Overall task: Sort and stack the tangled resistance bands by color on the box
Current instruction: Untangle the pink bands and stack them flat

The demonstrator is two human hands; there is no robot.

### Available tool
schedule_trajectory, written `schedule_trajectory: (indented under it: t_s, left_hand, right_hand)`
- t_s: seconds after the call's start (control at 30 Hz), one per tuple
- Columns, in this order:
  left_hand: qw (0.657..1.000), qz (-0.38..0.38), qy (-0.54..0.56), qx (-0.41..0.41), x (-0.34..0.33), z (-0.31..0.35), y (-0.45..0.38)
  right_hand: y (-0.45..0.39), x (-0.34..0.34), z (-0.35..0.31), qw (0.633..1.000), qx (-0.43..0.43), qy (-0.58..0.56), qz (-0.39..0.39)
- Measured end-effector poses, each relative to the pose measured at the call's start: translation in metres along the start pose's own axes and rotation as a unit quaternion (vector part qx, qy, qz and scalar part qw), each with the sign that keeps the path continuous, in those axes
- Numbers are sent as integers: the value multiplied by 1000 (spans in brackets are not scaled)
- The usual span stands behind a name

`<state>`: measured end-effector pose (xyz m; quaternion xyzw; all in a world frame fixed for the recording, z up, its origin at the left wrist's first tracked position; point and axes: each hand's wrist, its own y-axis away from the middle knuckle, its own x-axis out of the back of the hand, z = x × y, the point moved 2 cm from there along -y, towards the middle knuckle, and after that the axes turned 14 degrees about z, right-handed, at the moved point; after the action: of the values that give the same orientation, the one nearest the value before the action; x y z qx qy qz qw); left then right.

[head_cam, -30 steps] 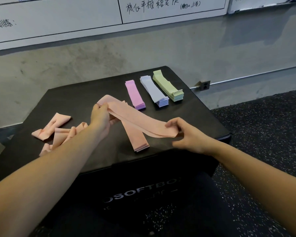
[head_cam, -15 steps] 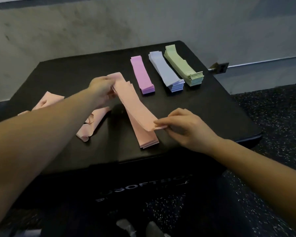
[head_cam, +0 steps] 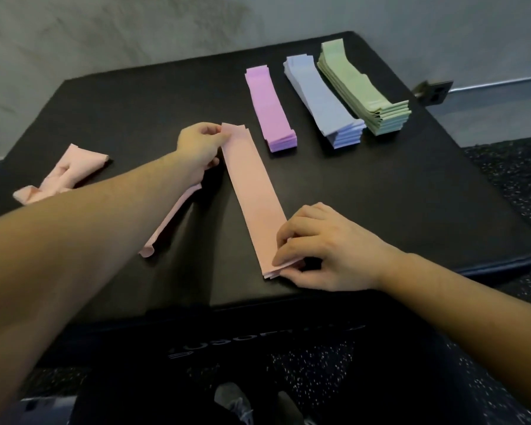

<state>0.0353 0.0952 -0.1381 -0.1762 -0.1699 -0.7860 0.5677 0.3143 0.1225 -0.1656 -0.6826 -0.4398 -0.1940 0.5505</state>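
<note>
A: Head view, arm poses?
B: Both reach forward over the black box [head_cam: 380, 194]. Left hand [head_cam: 196, 151] pinches the pink stack [head_cam: 255, 197] at its 11 o'clock end; right hand [head_cam: 325, 250] pinches its 5 o'clock end.
A: Other bands?
B: Loose pink bands [head_cam: 65, 176] at 9 o'clock.
</note>
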Motion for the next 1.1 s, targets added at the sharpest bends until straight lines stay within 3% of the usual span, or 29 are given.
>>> schedule_trajectory:
  t_s: [0.13, 0.37, 0.53, 0.67, 0.93, 1.1]
  left_hand:
    - [1000, -4, -27, -10, -1, 4, -3]
    - [996, 2, -20, -86, 26, 6, 6]
    - [981, 16, -45, -187, 77, -14, 20]
    - [977, 37, -43, -204, 119, -45, 39]
    - [970, 6, -105, -220, 156, -101, 67]
    - [914, 27, -153, -374, 150, -104, 64]
  right_hand:
    - [0, -1, 1, 1000, -12, -4, 14]
    - [-2, 6, 5, 985, -124, -95, 70]
    - [-2, 8, 9, 951, -249, -150, 108]
    - [-8, 11, 6, 925, -305, -175, 142]
    - [-70, -14, -22, 934, -323, -131, 71]
    - [-130, -47, -35, 937, -341, -76, 27]
